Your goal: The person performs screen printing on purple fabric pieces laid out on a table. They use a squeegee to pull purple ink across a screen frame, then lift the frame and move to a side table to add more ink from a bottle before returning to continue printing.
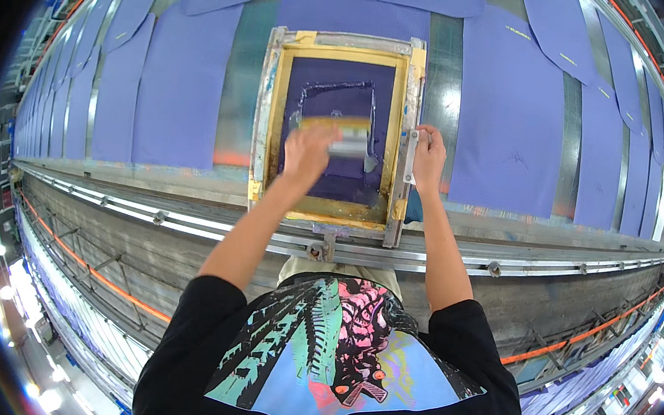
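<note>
A screen printing frame (268, 93), its inner edges taped in yellow, lies over purple fabric on the long table. My left hand (309, 155) grips a squeegee (350, 141), blurred by motion, against the mesh (304, 69) inside the frame. Dark wet ink (337, 88) outlines a rectangle on the mesh around the blade, and a small pale motif shows just above the squeegee. At the frame's right side, the fingers of my right hand (429, 157) are closed round a metal handle plate (411, 157).
Purple cut fabric pieces (510, 120) lie flat in rows to both sides on the greenish table (444, 68). A metal rail (452, 262) with several stops runs along the near edge. Beneath the frame's near side sits a bracket (329, 246) on that rail. More racks with orange bars stand behind.
</note>
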### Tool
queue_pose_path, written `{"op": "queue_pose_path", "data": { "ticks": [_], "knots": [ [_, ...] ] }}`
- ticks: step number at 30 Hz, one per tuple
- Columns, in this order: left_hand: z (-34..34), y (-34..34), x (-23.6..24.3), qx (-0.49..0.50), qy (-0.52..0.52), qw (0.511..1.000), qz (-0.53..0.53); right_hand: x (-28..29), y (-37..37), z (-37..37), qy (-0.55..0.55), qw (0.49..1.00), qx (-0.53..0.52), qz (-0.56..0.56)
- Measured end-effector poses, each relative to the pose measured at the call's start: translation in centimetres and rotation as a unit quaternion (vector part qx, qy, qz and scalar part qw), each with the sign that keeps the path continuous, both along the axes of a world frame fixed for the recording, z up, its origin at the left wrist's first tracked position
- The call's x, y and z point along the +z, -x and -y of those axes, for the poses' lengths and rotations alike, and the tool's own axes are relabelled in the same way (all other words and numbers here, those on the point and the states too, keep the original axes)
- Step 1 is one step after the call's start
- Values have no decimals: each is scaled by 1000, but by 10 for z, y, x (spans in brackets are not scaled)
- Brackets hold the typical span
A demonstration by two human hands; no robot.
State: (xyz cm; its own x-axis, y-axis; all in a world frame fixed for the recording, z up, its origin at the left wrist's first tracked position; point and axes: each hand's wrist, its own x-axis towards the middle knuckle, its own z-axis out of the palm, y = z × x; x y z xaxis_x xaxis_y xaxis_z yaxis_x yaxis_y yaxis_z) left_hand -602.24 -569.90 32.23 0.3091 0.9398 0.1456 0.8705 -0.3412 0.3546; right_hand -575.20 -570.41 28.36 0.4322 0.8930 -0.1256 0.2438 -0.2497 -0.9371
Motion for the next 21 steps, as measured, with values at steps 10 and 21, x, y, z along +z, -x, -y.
{"op": "queue_pose_path", "data": {
  "ticks": [10, 21],
  "knots": [
    [-113, 5, 41, 32, 103, 994, 6, 19, 5, 1, 27, 1000, 8, 3],
    [59, 14, 6, -51, 27, 997, 43, -12, -8, -8, 40, 999, 26, -16]
  ]
}}
